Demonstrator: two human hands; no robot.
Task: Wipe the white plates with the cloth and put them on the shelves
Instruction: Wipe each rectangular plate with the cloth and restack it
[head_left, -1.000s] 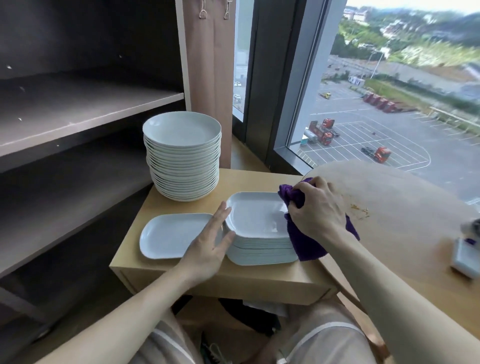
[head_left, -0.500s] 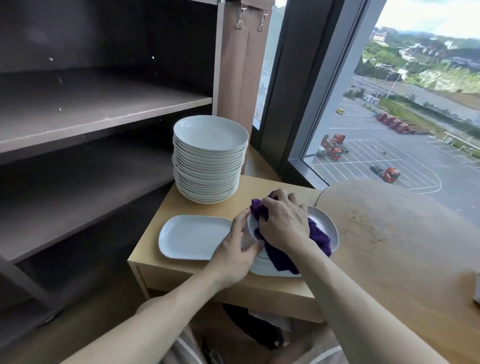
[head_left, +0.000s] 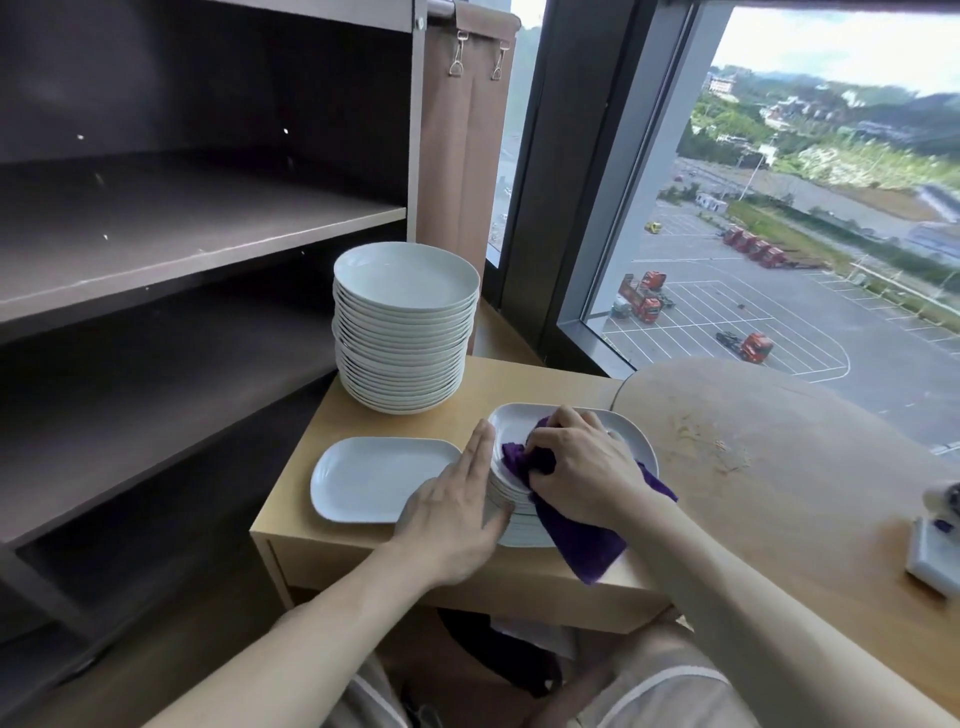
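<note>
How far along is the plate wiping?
Early. One rectangular plate lies apart, possibly wiped. The right hand rubs the purple cloth on the rectangular stack, steadied by the left hand. The round stack is untouched; the shelves hold nothing.

High-rise room, maybe office/dining: big window (head_left: 779, 234) over lorry park, bare shelves (head_left: 182, 244), stacked plates (head_left: 405, 332).

Both forearms are bare to the lower edge of the frame, with no sleeves, watch or rings showing. The left hand (head_left: 453, 512) and right hand (head_left: 584, 470) wear no gloves. Lower down, the lap shows pale, light-coloured shorts (head_left: 670, 686) with a thin white piping line curving across the fabric.
</note>
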